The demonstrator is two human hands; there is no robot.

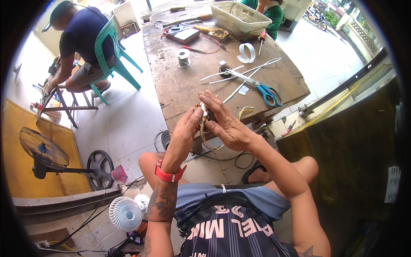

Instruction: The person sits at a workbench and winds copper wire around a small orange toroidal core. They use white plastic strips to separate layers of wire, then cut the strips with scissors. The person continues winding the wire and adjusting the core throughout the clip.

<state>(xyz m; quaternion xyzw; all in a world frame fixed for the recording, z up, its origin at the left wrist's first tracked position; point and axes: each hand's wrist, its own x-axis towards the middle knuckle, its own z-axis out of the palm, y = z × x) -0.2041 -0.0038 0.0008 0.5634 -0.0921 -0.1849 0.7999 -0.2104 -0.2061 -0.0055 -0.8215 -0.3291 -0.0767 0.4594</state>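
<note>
Over the near edge of the wooden table, my left hand and my right hand come together around a small wired part. White and copper-coloured bits of it show between the fingers; its exact kind is mostly hidden. My left thumb and fingertips press it from the left. The right fingers reach over its far side with the thumb below. Yellow and white wires loop down from it between my wrists, and wire ends stick out past my right hand.
On the table lie blue-handled scissors, white strips, a black tape roll, a solder spool, a multimeter, a screwdriver and a plastic bin. Fans stand left. Another person sits far left.
</note>
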